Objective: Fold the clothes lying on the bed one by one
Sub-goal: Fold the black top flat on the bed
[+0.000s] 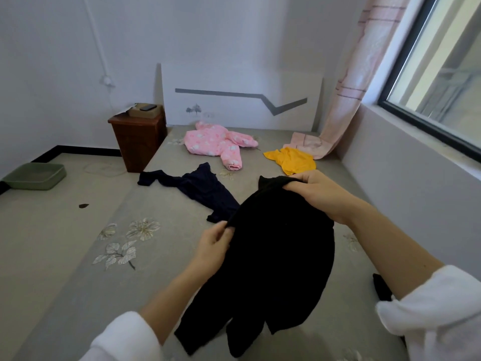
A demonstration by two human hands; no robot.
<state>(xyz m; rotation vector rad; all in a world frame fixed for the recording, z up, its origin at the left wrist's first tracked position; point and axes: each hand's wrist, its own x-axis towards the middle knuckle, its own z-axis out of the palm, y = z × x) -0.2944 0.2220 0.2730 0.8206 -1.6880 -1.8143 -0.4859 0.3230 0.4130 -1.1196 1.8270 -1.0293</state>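
A black garment (281, 256) hangs above the grey flowered bed (161, 256), held up by both hands. My left hand (216, 246) pinches its left upper edge. My right hand (317, 191) grips the top edge higher up and to the right. The lower ends of the garment dangle toward the near side of the bed. Farther back on the bed lie a dark navy garment (195, 188), a pink padded jacket (216, 142) and a yellow top (291, 160). A small piece of black cloth (381, 286) shows beside my right forearm.
A brown bedside cabinet (138, 139) stands left of the bed, with a phone on a box on top. A green basin (36, 175) sits on the floor at far left. A white headboard (239, 100), a pink curtain (346, 100) and a window wall bound the far and right sides.
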